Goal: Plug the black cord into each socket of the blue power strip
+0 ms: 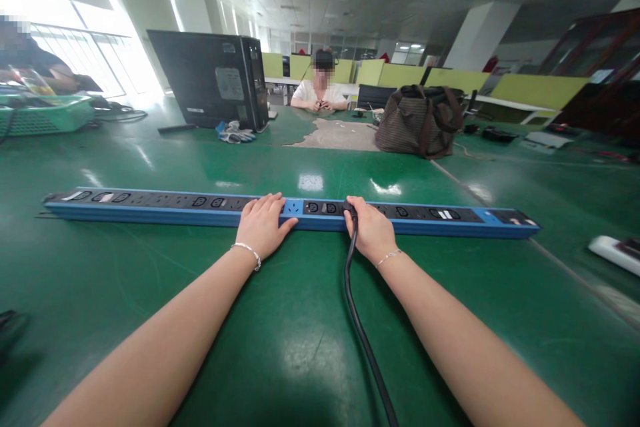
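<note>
Arms (165, 327) outstretched — left hand (261, 223) palm-down, right hand (373, 228) gripping plug (349, 207)

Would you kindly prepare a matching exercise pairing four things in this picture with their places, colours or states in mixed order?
Things:
1. Left hand
2. Right hand
3. Bag
4. Gloves

Descriptions:
A. White and blue, beside the computer case
B. Gripping the end of the black cable
C. Brown, with handles
D. Laid over the blue power strip, away from the cable

Pairs: 1-D, 2-B, 3-C, 4-A
</note>
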The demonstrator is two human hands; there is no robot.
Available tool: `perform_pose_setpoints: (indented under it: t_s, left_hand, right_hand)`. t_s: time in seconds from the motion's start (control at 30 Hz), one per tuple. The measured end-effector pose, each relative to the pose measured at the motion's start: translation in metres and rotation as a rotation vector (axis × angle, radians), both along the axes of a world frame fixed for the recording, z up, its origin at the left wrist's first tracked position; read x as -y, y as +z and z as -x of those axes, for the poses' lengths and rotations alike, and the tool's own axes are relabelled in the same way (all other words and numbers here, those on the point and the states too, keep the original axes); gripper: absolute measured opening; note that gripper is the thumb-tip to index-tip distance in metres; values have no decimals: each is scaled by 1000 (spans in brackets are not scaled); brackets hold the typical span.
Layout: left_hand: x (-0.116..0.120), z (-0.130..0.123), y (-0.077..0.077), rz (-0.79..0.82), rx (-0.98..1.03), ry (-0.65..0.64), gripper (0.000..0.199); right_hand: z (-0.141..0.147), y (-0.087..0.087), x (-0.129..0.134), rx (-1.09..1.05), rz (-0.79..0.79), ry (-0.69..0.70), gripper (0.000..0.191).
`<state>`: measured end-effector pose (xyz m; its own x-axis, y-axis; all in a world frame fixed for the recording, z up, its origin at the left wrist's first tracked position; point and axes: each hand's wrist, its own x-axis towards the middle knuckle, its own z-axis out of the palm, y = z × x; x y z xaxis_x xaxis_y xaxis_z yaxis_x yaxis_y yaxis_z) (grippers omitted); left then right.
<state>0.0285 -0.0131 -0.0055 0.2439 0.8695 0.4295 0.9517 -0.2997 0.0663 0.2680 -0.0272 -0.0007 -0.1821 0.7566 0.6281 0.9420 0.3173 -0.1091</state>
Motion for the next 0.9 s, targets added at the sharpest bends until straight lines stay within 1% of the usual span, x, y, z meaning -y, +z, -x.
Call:
perform_pose_setpoints:
  t_s: [0.13,0.23,0.37,0.57,0.77,0.9]
  left_hand:
    - [0,-1,0,14,9,7,53]
    - [1,-1,0,25,16,17,52]
    - [1,0,0,27,19,4,52]
    - [2,0,0,14,-12,-10,53]
    - [1,0,-1,2,-12,-14,53]
    - [1,0,-2,-5,-10,-19,53]
  right_hand:
    - [0,5,1,60,24,8,27]
    - [1,2,0,8,0,20,27]
    - [2,-5,0,-62,-19,-12,28]
    - [-1,-6,-1,-10,-31,0,33]
    - [-4,-6,-2,12,-14,-4,32]
    - [-4,-7,-3,1,-28,22,32]
